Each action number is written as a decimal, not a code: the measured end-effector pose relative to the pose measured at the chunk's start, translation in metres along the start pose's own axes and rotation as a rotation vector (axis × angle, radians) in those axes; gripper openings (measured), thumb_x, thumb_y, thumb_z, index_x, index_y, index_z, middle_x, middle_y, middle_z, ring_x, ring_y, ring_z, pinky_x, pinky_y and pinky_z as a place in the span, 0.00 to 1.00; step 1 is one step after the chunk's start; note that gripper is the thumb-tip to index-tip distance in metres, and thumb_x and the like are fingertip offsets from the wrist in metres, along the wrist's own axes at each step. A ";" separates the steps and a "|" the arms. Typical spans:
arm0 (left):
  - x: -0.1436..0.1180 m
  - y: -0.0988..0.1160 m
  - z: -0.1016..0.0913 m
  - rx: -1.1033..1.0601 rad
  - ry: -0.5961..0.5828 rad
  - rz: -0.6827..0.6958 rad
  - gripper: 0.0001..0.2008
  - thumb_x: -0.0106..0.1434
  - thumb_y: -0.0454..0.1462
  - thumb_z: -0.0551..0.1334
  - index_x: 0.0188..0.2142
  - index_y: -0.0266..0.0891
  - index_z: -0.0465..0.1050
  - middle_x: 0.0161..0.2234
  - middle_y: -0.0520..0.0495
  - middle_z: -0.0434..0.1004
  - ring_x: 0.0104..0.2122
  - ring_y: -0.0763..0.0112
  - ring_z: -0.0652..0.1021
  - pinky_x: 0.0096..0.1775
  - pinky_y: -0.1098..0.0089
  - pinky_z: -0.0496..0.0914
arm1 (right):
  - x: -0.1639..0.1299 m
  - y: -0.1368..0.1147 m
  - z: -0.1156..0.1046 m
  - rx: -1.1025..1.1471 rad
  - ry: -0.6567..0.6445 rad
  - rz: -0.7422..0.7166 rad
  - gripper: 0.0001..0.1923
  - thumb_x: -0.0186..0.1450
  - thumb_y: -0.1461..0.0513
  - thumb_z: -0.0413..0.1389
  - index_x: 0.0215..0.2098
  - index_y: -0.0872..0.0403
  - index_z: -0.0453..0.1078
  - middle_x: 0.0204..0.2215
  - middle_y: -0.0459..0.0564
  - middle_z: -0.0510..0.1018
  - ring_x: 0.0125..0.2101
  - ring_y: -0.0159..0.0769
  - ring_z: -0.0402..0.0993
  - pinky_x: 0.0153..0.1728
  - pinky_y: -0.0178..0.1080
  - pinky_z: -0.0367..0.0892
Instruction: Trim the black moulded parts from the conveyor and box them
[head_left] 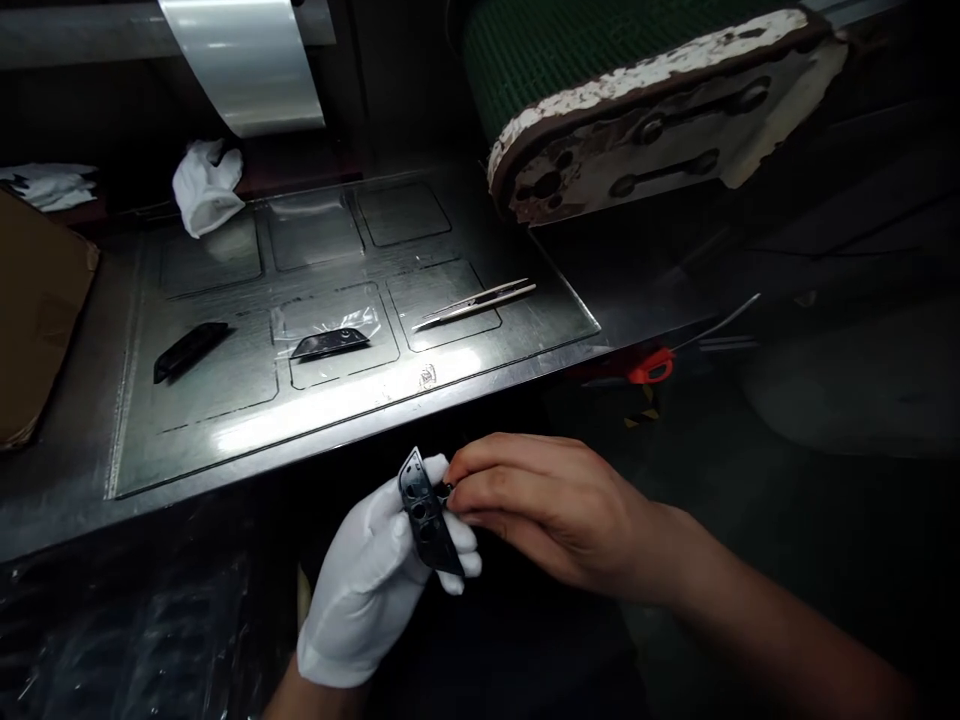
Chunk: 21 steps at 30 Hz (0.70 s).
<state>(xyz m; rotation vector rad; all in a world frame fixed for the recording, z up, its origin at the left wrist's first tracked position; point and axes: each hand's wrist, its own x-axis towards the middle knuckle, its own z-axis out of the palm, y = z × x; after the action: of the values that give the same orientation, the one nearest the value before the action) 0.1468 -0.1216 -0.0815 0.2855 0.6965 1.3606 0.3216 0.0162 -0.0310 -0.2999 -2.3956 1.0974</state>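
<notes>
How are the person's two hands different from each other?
The left hand wears a white glove; the right hand is bare. The left hand grips a black plastic part around its middle; the right hand only pinches at that part's edge with its fingertips. Both hands touch the same part, below the edge of the table.

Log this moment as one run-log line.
left hand: gloved, holds black plastic part | right hand: bare, fingers pinch its edge | tweezers: on bench

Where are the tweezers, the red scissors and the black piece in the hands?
tweezers (474,303), head view, middle of the arms.
red scissors (651,367), head view, red handle.
black piece (424,512), head view, its middle.
</notes>
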 end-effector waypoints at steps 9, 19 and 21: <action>0.003 -0.009 0.011 -0.055 0.021 0.077 0.17 0.66 0.43 0.69 0.54 0.47 0.79 0.36 0.48 0.85 0.34 0.66 0.84 0.35 0.70 0.77 | -0.008 -0.001 0.010 0.410 0.085 0.373 0.14 0.71 0.63 0.61 0.54 0.55 0.73 0.48 0.52 0.82 0.43 0.32 0.81 0.45 0.33 0.76; -0.004 0.022 0.016 0.711 0.284 -0.031 0.18 0.58 0.39 0.76 0.49 0.45 0.85 0.40 0.48 0.87 0.40 0.60 0.84 0.43 0.68 0.77 | -0.001 -0.002 0.017 0.221 0.028 0.433 0.06 0.71 0.60 0.62 0.39 0.55 0.76 0.31 0.45 0.75 0.29 0.27 0.70 0.30 0.31 0.65; -0.001 0.020 0.017 0.771 0.353 0.066 0.18 0.58 0.39 0.76 0.49 0.46 0.85 0.43 0.49 0.88 0.43 0.59 0.84 0.47 0.67 0.76 | -0.001 -0.005 0.025 -0.056 0.143 0.227 0.03 0.71 0.65 0.60 0.43 0.57 0.74 0.32 0.48 0.75 0.31 0.30 0.70 0.32 0.34 0.66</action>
<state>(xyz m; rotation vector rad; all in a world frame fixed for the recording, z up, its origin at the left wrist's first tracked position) 0.1408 -0.1151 -0.0567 0.6903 1.5144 1.1630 0.3099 -0.0038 -0.0416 -0.6610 -2.3091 1.0671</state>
